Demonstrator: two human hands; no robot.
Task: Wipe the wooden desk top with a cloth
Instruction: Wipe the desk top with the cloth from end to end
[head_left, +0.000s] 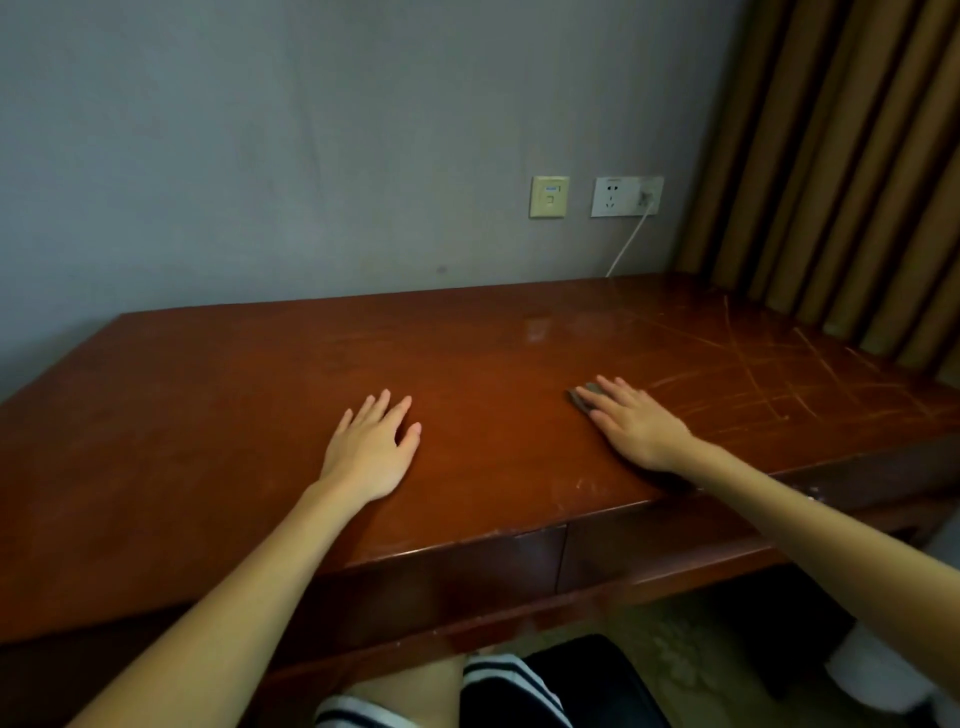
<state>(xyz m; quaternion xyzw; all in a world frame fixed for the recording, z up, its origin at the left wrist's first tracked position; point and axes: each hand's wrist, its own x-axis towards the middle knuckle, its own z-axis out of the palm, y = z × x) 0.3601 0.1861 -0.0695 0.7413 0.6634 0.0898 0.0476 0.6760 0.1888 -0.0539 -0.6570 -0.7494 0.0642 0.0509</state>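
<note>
A reddish-brown wooden desk top (218, 415) fills the middle of the head view, scratched on its right side. My left hand (371, 452) lies flat on it, palm down, fingers spread, holding nothing. My right hand (636, 423) lies palm down to the right, pressing on a small grey cloth (582, 396). Only the cloth's far-left edge shows past my fingertips; the remainder is hidden under the hand.
A grey wall stands behind the desk with a beige network plate (549, 197) and a white power socket (626, 196); a white cable (626, 249) runs from it down behind the desk. Brown curtains (841, 171) hang at right. Drawer fronts (649, 545) and my knees (415, 691) are below.
</note>
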